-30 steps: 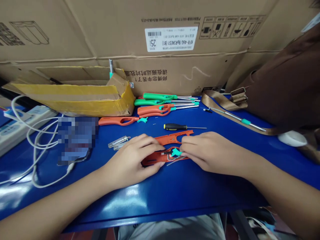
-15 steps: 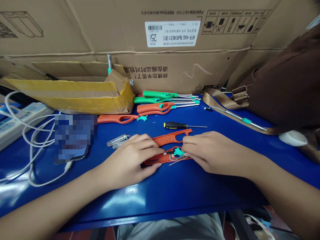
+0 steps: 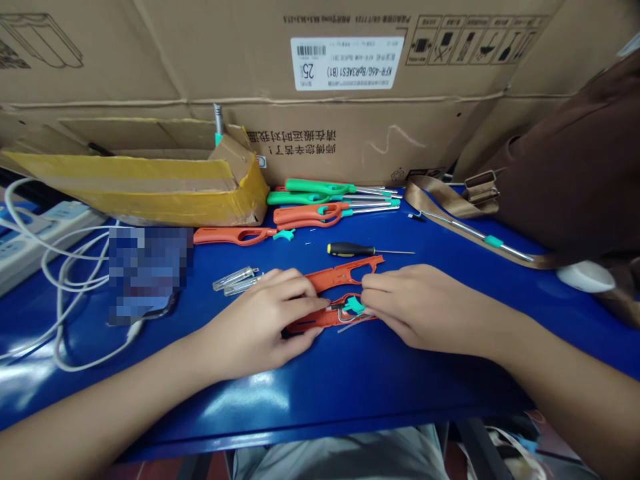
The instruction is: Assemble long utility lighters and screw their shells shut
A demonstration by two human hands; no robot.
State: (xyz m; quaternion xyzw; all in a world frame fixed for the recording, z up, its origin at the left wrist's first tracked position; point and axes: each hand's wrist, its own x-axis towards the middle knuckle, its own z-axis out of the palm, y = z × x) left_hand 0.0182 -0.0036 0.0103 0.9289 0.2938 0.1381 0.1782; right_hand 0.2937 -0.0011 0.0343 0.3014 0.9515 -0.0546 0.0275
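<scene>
An opened orange lighter shell half (image 3: 320, 319) lies on the blue table (image 3: 350, 380), with a teal trigger piece (image 3: 354, 305) and thin wires in it. My left hand (image 3: 265, 320) presses down on the shell's left end. My right hand (image 3: 420, 303) pinches at the teal trigger and wires on its right end. The other orange shell half (image 3: 345, 272) lies just behind, between my hands. A black-handled screwdriver (image 3: 360, 251) rests further back.
Several green and orange long lighters (image 3: 325, 203) lie near the cardboard boxes (image 3: 320, 80). An orange handle (image 3: 233, 235), clear tubes (image 3: 235, 279), a yellow-taped box (image 3: 150, 187), white cables (image 3: 65, 280), a metal rod with teal collar (image 3: 475, 235) and a brown bag (image 3: 575, 173) surround the spot.
Both hands stay on the orange shell; my right fingers shifted slightly at the teal trigger. The view moved a little.
</scene>
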